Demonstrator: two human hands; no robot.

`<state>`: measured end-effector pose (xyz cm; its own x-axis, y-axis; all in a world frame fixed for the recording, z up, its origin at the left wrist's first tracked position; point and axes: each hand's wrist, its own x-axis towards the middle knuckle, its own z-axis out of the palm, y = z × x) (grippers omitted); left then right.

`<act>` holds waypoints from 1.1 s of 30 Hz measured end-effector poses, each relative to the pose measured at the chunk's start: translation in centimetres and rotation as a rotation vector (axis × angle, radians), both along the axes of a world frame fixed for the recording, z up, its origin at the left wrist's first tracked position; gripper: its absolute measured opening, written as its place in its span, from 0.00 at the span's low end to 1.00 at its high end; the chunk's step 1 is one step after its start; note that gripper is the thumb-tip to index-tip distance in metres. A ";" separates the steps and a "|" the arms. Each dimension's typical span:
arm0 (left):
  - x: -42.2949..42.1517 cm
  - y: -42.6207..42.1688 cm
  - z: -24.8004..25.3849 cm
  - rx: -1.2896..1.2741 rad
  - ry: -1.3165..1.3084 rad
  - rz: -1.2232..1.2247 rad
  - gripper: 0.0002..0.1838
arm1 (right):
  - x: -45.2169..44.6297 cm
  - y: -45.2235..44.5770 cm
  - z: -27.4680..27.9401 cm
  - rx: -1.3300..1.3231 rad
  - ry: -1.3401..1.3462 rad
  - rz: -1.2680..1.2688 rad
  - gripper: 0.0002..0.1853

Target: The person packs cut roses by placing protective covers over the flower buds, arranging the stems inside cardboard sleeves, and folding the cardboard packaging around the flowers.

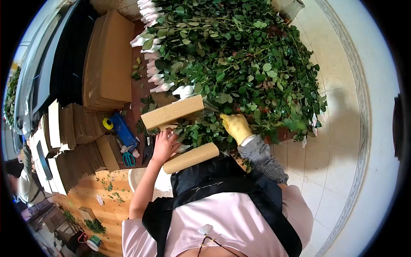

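My left hand [165, 146] is bare, at the bud end of a bunch of leafy rose stems [199, 132]. Its fingers look bent and slightly apart, resting by the buds and the edge of a corrugated cardboard wrap [173, 112]. The wrap's other flap [191, 157] stands on the side near my body, with the stems between the two flaps. My right hand [236, 127], in a yellow glove, is closed around the stems on the right; the leaves hide its fingertips.
A large heap of roses [239, 64] with white-sleeved buds [162, 87] covers the table beyond. On the left stand cardboard stacks [107, 60], a blue tool [124, 129], a yellow tape measure [108, 124] and teal scissors [128, 159]. Another person [26, 182] is at far left.
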<state>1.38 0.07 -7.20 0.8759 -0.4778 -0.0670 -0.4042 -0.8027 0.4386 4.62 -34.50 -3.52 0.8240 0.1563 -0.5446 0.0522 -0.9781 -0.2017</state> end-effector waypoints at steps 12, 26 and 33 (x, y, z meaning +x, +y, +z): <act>-0.5 -0.9 -0.9 -0.003 0.013 -0.010 0.18 | 13.2 -1.1 11.4 0.753 -0.069 -0.020 0.25; -0.2 -0.5 -0.8 -0.073 0.060 0.002 0.20 | 29.7 6.5 -0.7 -0.102 -1.197 0.068 0.24; -0.9 -0.7 -0.9 -0.136 0.075 0.084 0.21 | 32.7 5.1 7.6 0.404 -0.888 -0.236 0.19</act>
<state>0.51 -0.64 -8.05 0.9083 -0.4118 -0.0733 -0.2999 -0.7634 0.5721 37.36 -29.37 4.09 0.9399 -0.0261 0.3405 0.1587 -0.8495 -0.5032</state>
